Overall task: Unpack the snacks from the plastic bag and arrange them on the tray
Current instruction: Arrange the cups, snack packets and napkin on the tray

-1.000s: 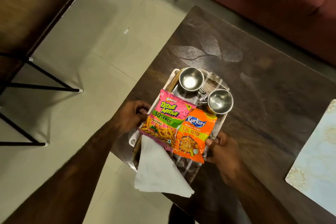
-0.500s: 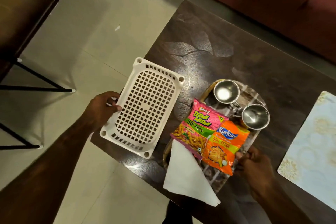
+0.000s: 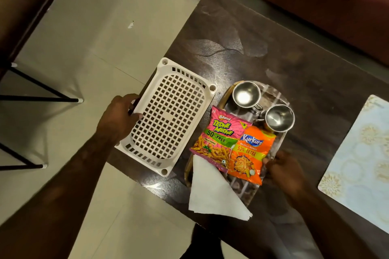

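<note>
Head view. Left hand (image 3: 120,118) grips the near-left long rim of a white lattice basket (image 3: 170,115), thumb on top, fingers (image 3: 134,116) curled over the edge and clamped on it. The basket lies flat on the dark table (image 3: 273,52), its outer edge hanging past the table's side, just beside the tray (image 3: 282,149) and apart from it.

Right hand (image 3: 284,169) sits at the tray's near-right rim, fingertips (image 3: 267,161) against the orange Kurkure packet (image 3: 250,153). Whether they pinch the packet, the rim or both, cannot tell; the palm hides it.

Away from those fingertips, toward the left hand, the pink Bingo packet (image 3: 219,139) lies touching the orange one, slightly overlapping. Beyond both packets, two steel cups (image 3: 246,94) stand upright at the tray's far end. A white folded napkin (image 3: 212,191) pokes off the near corner, under the pink packet's lower edge. No plastic bag in sight.

Judgement: snacks are on the tray; what remains is tidying. Keep the right hand steadying the tray while the left parks the basket fully on the table, since the overhang could tip. Square the packets without nudging the cups.
</note>
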`<control>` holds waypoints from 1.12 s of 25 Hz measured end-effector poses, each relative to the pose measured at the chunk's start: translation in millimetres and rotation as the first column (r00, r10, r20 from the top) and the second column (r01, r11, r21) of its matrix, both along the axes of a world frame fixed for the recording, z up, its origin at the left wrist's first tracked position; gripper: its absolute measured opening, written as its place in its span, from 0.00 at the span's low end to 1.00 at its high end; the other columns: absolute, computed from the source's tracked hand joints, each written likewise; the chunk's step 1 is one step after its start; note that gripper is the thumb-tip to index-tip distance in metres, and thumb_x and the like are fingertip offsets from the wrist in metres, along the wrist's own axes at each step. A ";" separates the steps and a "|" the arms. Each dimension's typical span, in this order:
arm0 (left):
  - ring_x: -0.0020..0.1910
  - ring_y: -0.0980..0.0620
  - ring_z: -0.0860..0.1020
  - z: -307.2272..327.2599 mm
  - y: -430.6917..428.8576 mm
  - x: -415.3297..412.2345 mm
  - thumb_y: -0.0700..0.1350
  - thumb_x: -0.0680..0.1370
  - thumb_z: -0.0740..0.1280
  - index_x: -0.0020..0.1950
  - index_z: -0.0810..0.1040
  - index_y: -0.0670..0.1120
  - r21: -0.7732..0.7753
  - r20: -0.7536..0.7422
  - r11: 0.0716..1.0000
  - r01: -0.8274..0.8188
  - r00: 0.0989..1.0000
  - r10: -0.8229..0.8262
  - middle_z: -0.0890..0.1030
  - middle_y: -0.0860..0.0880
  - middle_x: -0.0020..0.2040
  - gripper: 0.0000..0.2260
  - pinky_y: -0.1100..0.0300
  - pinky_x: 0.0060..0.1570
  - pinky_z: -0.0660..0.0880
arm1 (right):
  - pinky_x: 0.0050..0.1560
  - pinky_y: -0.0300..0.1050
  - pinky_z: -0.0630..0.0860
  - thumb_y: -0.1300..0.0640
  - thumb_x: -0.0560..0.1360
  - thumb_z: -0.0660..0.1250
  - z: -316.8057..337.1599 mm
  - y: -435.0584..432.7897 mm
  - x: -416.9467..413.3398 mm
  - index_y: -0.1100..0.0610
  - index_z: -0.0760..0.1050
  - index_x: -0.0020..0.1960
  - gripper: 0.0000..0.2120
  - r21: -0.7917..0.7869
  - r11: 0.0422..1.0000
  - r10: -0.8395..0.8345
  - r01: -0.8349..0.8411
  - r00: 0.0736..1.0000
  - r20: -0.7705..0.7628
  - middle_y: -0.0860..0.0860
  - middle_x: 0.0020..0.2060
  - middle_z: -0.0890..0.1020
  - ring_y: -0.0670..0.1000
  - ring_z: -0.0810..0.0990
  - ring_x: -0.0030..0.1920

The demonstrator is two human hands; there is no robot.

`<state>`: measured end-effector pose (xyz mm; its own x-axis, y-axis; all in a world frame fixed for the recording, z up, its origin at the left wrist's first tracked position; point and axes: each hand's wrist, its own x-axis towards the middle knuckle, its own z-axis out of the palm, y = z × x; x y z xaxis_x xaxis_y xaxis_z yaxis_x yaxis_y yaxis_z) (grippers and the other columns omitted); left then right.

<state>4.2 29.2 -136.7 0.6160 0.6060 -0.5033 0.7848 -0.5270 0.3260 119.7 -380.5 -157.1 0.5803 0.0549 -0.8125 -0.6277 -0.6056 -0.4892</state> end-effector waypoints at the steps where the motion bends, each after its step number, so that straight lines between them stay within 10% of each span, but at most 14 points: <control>1: 0.56 0.43 0.78 4.3 -4.0 3.0 0.43 0.77 0.72 0.72 0.74 0.50 0.042 -0.001 0.999 0.012 1.000 -0.012 0.76 0.42 0.60 0.24 0.46 0.56 0.77 | 0.28 0.39 0.79 0.65 0.80 0.65 1.2 0.5 4.4 0.58 0.81 0.48 0.07 -0.048 0.997 0.058 -0.056 0.998 0.030 0.50 0.35 0.87 0.47 0.87 0.32; 4: 0.56 0.44 0.78 22.9 -31.0 14.3 0.45 0.78 0.71 0.68 0.75 0.49 0.127 0.114 0.989 0.077 0.989 -0.091 0.78 0.43 0.59 0.19 0.46 0.56 0.77 | 0.26 0.35 0.74 0.59 0.78 0.67 6.5 0.2 11.0 0.56 0.80 0.42 0.07 -0.203 0.958 0.224 -0.203 0.970 0.089 0.46 0.29 0.85 0.43 0.84 0.27; 8: 0.42 0.54 0.79 38.5 -93.0 32.8 0.48 0.80 0.69 0.57 0.80 0.49 -0.209 0.181 0.966 0.153 0.977 -0.116 0.81 0.51 0.46 0.07 0.56 0.44 0.76 | 0.38 0.45 0.78 0.53 0.75 0.70 9.5 -2.4 9.2 0.56 0.78 0.36 0.11 -0.348 0.895 0.339 -0.278 0.932 0.129 0.49 0.27 0.84 0.50 0.85 0.31; 14: 0.55 0.46 0.79 29.0 -153.6 43.8 0.58 0.78 0.69 0.64 0.77 0.44 -0.325 0.099 0.918 0.228 0.973 -0.207 0.80 0.45 0.55 0.22 0.49 0.57 0.76 | 0.41 0.46 0.72 0.53 0.74 0.67 34.5 2.3 2.5 0.48 0.79 0.47 0.03 -0.436 0.878 0.416 -0.198 0.766 0.490 0.47 0.37 0.83 0.55 0.83 0.41; 19: 0.58 0.43 0.77 18.4 -167.6 47.2 0.58 0.76 0.72 0.62 0.76 0.44 -0.233 0.046 0.934 0.270 0.963 -0.267 0.78 0.43 0.55 0.22 0.47 0.58 0.75 | 0.41 0.45 0.69 0.46 0.75 0.67 27.5 28.1 -7.2 0.51 0.75 0.55 0.12 -0.436 0.836 0.496 -0.332 0.796 0.346 0.47 0.41 0.82 0.57 0.84 0.46; 28: 0.56 0.45 0.76 14.5 -166.6 43.7 0.51 0.75 0.74 0.62 0.77 0.45 -0.353 0.146 0.902 0.248 0.967 -0.208 0.78 0.46 0.52 0.19 0.53 0.51 0.72 | 0.45 0.66 0.82 0.50 0.68 0.80 18.5 54.8 -4.8 0.52 0.75 0.48 0.16 -0.136 0.980 -0.114 0.148 0.966 0.232 0.51 0.40 0.78 0.64 0.84 0.41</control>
<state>47.9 -137.4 -122.2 0.7754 0.2286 -0.5886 0.6092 -0.5160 0.6022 114.9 -325.8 -138.5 0.7408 -0.1464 -0.6555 -0.5922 -0.6028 -0.5346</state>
